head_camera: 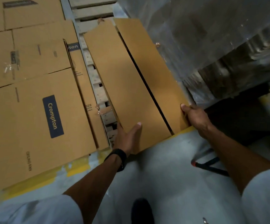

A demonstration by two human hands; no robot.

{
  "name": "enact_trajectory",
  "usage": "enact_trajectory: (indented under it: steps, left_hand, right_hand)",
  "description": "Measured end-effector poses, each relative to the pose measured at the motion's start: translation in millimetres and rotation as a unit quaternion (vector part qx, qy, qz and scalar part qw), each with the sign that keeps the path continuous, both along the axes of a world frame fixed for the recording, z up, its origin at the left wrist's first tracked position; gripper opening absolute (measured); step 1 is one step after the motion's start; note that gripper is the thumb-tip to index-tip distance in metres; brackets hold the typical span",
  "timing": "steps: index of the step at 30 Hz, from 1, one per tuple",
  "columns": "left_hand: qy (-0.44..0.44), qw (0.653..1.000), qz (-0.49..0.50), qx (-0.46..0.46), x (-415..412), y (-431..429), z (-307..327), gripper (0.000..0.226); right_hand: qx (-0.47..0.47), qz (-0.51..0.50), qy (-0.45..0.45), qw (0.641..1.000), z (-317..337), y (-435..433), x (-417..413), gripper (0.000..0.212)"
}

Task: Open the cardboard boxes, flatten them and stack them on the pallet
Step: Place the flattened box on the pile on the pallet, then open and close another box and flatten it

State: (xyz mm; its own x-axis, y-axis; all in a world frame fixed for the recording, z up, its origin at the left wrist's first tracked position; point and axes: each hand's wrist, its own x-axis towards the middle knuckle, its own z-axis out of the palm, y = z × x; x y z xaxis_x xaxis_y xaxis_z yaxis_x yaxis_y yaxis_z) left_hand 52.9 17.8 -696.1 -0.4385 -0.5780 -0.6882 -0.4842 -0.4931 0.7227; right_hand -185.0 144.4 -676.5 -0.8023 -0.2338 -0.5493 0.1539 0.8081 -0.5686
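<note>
A long plain cardboard box (124,75) lies in front of me, its two top flaps meeting along a dark slit. My left hand (129,138) grips the near left edge of the box, thumb on top and fingers underneath. My right hand (194,115) holds the near right corner, thumb over the flap. The box lies partly over a wooden pallet (92,13). To the left sits a stack of flattened Crompton boxes (34,94).
A tall load wrapped in clear plastic film (212,38) stands close on the right. A yellow floor line (76,170) crosses the grey concrete floor below the boxes. A black tool with a red tip (208,165) lies near my right forearm. My shoe (141,210) shows at bottom.
</note>
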Motion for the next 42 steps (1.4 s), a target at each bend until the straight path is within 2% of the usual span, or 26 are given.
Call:
enact_trajectory:
  steps: [2, 5, 8, 13, 15, 18, 22, 25, 27, 28, 32, 36, 42]
  left_hand:
    - [0.007, 1.000, 0.002, -0.004, 7.4, -3.5, 4.5, 0.109]
    - [0.002, 0.999, 0.009, -0.033, 29.4, -24.5, 19.0, 0.098]
    - [0.012, 0.998, 0.030, -0.056, 55.4, -59.2, 50.7, 0.102]
    - [0.012, 0.997, 0.045, -0.058, 86.6, -114.0, 133.6, 0.121]
    - [0.009, 0.998, 0.023, -0.059, 109.3, -130.4, 174.0, 0.122]
    - [0.005, 0.998, -0.003, -0.059, 145.7, -141.5, 253.0, 0.109]
    - [0.052, 0.995, -0.041, -0.079, 183.3, -139.8, 381.3, 0.090]
    - [0.086, 0.988, -0.066, -0.109, 198.6, -134.6, 493.2, 0.070]
    - [0.118, 0.982, -0.084, -0.125, 194.9, -126.1, 567.8, 0.050]
    - [0.136, 0.977, -0.094, -0.136, 189.4, -119.9, 600.8, 0.050]
    - [0.197, 0.950, -0.155, -0.186, 157.8, -81.2, 695.8, 0.075]
    - [0.240, 0.925, -0.226, -0.189, 101.6, -14.1, 744.7, 0.097]
    - [0.284, 0.875, -0.352, -0.171, -0.7, 133.0, 762.2, 0.061]
  right_hand:
    - [-0.005, 0.004, 0.010, 1.000, 7.3, -1.0, 3.9, 0.053]
    - [-0.053, 0.018, 0.015, 0.998, 27.7, -4.8, 16.5, 0.029]
    - [-0.146, 0.035, -0.033, 0.988, 57.8, -18.5, 46.2, 0.029]
    - [-0.285, -0.009, -0.105, 0.953, 133.1, -50.5, 98.0, 0.034]
    - [-0.308, -0.004, -0.119, 0.944, 170.8, -58.9, 117.3, 0.042]
    - [-0.327, 0.002, -0.121, 0.937, 240.2, -63.1, 150.2, 0.054]
    - [-0.355, -0.001, -0.094, 0.930, 355.4, -56.5, 195.4, 0.037]
    - [-0.384, -0.047, -0.060, 0.920, 459.0, -40.6, 222.3, 0.037]
    - [-0.398, -0.071, -0.031, 0.914, 523.9, -24.2, 233.2, 0.046]
    - [-0.403, -0.078, -0.019, 0.912, 552.5, -14.5, 233.7, 0.050]
    - [-0.438, -0.128, 0.056, 0.888, 645.0, 46.1, 231.9, 0.060]
    - [-0.469, -0.180, 0.144, 0.853, 700.3, 137.6, 220.8, 0.045]
    - [-0.443, -0.303, 0.218, 0.815, 713.5, 299.9, 206.4, 0.063]
